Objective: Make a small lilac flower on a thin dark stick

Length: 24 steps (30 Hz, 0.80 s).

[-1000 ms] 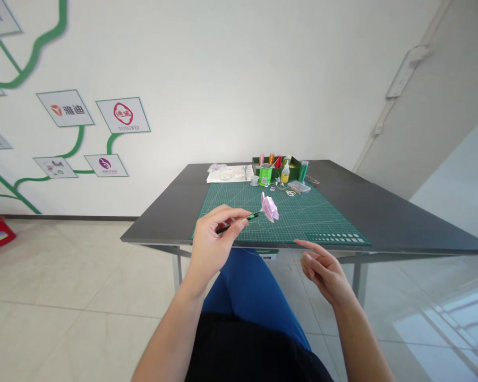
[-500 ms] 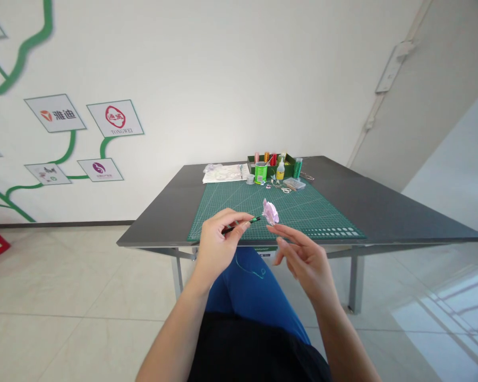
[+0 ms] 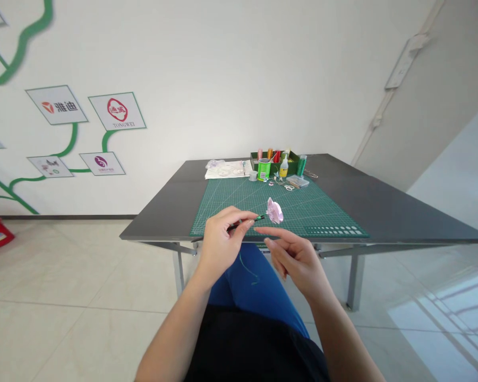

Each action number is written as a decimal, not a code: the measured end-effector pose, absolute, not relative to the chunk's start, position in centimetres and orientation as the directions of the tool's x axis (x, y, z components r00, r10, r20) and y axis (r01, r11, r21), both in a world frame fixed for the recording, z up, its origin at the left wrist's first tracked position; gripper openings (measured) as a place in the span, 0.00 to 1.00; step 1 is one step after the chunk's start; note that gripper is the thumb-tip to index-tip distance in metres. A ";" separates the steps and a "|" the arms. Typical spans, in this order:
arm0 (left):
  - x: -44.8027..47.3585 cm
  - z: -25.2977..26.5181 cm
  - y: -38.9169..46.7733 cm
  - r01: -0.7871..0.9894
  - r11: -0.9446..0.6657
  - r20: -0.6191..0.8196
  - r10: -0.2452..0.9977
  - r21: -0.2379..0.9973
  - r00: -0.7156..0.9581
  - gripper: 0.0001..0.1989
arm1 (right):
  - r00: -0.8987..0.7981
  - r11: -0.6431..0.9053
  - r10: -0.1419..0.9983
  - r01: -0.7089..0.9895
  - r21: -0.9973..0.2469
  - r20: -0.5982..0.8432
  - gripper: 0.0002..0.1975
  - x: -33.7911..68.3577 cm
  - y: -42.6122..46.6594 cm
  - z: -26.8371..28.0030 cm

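The left hand (image 3: 226, 236) is pinched around a thin black stick (image 3: 233, 227) wound with green near its upper end, in front of the tabletop's near edge; a pale lilac flower with ruffled petals (image 3: 275, 210) sits at the stick's right end, in the air over the near part of a dark green gridded cutting mat (image 3: 239, 199); the right hand (image 3: 292, 254) is half open just below the flower, index finger stretched toward the left hand, thumb apart from it and the other fingers curled; a fine green thread (image 3: 245, 268) hangs below the left hand, before the blue trousers (image 3: 255, 281).

Toward the far edge of the dark grey tabletop (image 3: 159, 217) stand a bright green can (image 3: 264, 171), a small bottle with a yellow label (image 3: 284, 168) and a dark green box of coloured spools (image 3: 292, 167); white sheets (image 3: 229, 170) lie toward the far left corner; small white-handled scissors (image 3: 289, 187) rest beside a clear flat plastic case (image 3: 298, 182).
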<state>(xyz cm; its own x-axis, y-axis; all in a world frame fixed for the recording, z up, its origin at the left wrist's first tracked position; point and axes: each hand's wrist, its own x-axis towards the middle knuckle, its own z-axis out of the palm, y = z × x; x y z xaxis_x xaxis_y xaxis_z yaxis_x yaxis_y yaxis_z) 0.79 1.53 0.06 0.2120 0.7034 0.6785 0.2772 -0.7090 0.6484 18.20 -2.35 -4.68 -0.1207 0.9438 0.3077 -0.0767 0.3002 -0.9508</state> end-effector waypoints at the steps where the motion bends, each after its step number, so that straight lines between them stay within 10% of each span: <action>1: 0.8 0.0 1.6 0.280 -0.712 0.681 0.700 0.644 0.215 0.07 | -0.130 0.302 0.943 -0.055 -0.952 0.306 0.21 18.2 -2.5 -4.6; 24: 0.7 0.2 1.6 0.306 -0.731 0.696 0.678 0.609 0.235 0.08 | -0.131 0.311 0.943 0.023 -0.950 0.306 0.27 18.2 -2.9 -3.9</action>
<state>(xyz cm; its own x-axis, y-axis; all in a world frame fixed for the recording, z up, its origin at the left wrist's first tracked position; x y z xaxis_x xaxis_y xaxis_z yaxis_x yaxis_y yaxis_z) 0.67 1.59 0.21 0.2349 0.6785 0.6960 0.3065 -0.7313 0.6094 18.23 -2.91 -3.94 -0.1308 0.9431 0.3057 0.0231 0.3112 -0.9501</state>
